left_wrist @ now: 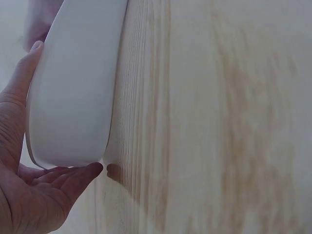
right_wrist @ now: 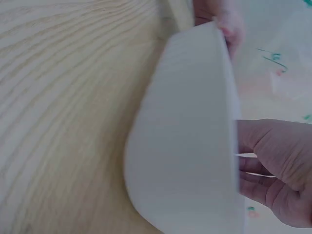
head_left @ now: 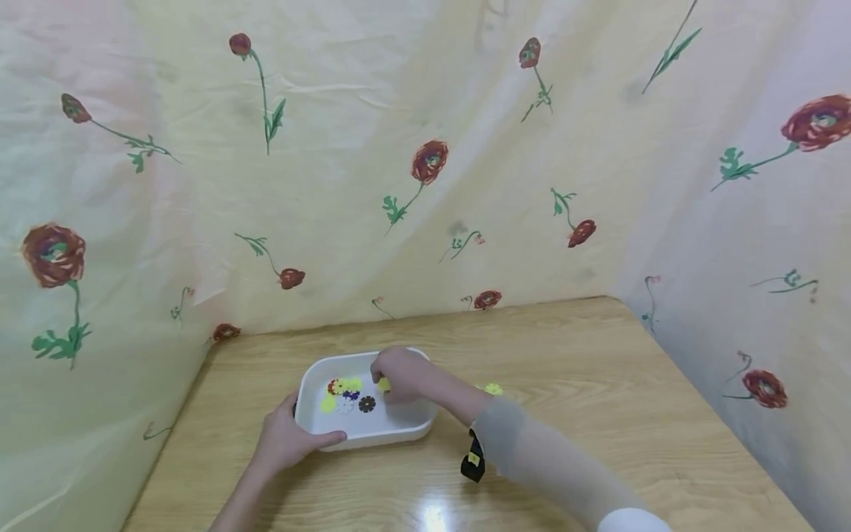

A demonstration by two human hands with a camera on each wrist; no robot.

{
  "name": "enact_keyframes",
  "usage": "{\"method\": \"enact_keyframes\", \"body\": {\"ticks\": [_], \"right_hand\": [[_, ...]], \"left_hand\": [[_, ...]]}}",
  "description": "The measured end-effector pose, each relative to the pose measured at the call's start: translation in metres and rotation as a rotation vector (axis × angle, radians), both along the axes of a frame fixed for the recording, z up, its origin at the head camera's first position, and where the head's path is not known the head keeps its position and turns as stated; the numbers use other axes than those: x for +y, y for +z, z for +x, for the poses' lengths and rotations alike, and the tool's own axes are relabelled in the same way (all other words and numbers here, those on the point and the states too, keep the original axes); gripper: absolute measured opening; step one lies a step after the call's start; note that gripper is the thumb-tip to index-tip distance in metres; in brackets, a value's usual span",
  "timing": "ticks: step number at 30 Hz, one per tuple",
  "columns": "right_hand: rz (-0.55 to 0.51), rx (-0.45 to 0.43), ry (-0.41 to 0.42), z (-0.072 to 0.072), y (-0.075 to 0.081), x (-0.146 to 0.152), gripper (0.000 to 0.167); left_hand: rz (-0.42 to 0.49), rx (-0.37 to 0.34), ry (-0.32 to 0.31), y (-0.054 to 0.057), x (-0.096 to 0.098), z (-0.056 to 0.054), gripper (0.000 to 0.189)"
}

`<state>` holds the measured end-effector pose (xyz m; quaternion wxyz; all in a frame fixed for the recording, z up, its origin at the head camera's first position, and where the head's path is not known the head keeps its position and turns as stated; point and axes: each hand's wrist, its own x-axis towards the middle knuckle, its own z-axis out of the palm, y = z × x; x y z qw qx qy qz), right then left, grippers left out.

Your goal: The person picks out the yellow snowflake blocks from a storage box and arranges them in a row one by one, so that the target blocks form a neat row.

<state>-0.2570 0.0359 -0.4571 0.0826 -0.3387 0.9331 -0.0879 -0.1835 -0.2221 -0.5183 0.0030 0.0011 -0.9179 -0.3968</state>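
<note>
A white tray [head_left: 364,442] with rounded corners stands on the wooden table, tilted in neither direction that I can tell. My left hand [head_left: 287,437] grips its left end, thumb along the near rim and fingers round the outside wall, as the left wrist view shows beside the tray wall [left_wrist: 73,92]. Inside the tray, my right hand [head_left: 403,374] has curled fingers with a yellow snowflake disc [head_left: 383,383] between them. Its fingertips are hidden behind the wall in the right wrist view. A black disc [head_left: 367,404], a white disc [head_left: 345,406] and several yellow, red and blue ones lie in the tray.
Under the right forearm, a yellow snowflake disc [head_left: 493,389] lies on the table [head_left: 565,347]. A black strap [head_left: 473,462] with a yellow mark hangs at the right wrist. Flower-printed cloth [head_left: 346,185] encloses the table's back and sides.
</note>
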Motion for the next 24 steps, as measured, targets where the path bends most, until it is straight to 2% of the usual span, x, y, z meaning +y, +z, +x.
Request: {"method": "enact_keyframes", "body": {"ticks": [8,13,18,24], "right_hand": [[-0.164,-0.049,-0.049,0.003,0.026,0.036,0.034],[-0.205,0.008,-0.065,0.003,0.035,0.062,0.030],[-0.238,0.070,-0.075,0.003,0.037,0.086,0.028],[-0.254,0.110,-0.086,0.003,0.032,0.112,0.029]], "left_hand": [[0.009,-0.014,-0.002,0.002,-0.001,0.001,0.111],[0.007,-0.021,-0.001,0.004,0.000,0.003,0.113],[0.001,-0.026,-0.002,0.005,0.000,0.004,0.113],[0.006,-0.036,-0.005,0.005,0.002,0.004,0.111]]}}
